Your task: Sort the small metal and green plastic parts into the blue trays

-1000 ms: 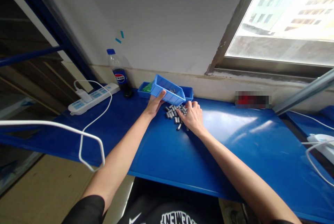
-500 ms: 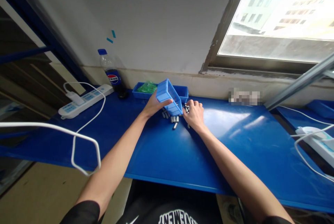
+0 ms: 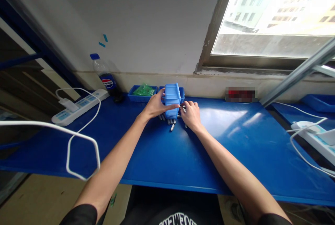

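My left hand [image 3: 156,106] grips a small light-blue bin [image 3: 172,96], which is tipped up on its side above the table. Several small metal cylinders [image 3: 172,127] lie on the blue table beneath and in front of it. Just right of the bin, my right hand [image 3: 191,114] is closed with curled fingers at more cylinders; whether it holds one is hidden. Behind the lifted bin stands a darker blue bin [image 3: 182,94], mostly covered. To its left, another blue bin [image 3: 133,97] holds green plastic [image 3: 144,90].
A cola bottle [image 3: 108,81] and a white power strip [image 3: 81,106] stand at the back left, with a white cable looping forward. Another power strip [image 3: 314,136] is at the right. A metal bar [image 3: 290,74] slants down near the window.
The light-blue bin has turned in my left hand, so its outer side now faces me. My right hand stays beside the cylinders. The whole view has shifted slightly.
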The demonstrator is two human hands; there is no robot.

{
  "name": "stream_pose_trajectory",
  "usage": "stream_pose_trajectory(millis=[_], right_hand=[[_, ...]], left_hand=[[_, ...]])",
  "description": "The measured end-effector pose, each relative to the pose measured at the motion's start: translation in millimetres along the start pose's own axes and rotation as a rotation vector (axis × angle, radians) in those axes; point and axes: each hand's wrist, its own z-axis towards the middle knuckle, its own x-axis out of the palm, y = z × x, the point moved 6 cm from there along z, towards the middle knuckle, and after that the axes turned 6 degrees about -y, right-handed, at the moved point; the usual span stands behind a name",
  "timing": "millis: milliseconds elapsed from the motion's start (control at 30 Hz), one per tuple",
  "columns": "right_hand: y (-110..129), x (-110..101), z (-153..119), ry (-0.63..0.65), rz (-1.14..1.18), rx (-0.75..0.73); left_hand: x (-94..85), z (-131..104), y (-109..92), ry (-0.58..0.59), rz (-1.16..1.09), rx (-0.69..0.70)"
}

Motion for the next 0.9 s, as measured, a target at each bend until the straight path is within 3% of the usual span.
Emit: stream_pose_trajectory(millis=[267,467,533,667,733,800,900], right_hand=[[3.0,-2.4,-0.4,-0.017,0.050,-0.011],[-3.4,-18.6,5.5,-0.192,0.391,0.034],[-4.7,-20.8,7.2,-0.123,0.622,0.072],[6.4,-20.2,3.6,0.212,1.135,0.140],[12.2,-23.1,0.6,0.310,1.295,0.187],[14.8,-27.9,0.1,0.336,1.392,0.233],[11.0,-39.0,6.0,0.277,1.458,0.279]], left_hand=[[11.4,13.2,-3.7,0.043,0.122,0.083],[18.5,21.3,-5.6,0.003,-0.005,0.058],[22.6,23.4,-5.7,-0.006,0.029,0.033],[29.9,25.4,-8.7,-0.045,-0.014,-0.028],[31.4,24.8,-13.5,-0.071,-0.042,-0.041],[30.3,22.9,-22.1,-0.092,-0.058,-0.010],[19.6,16.7,-33.9,-0.186,-0.091,0.093]])
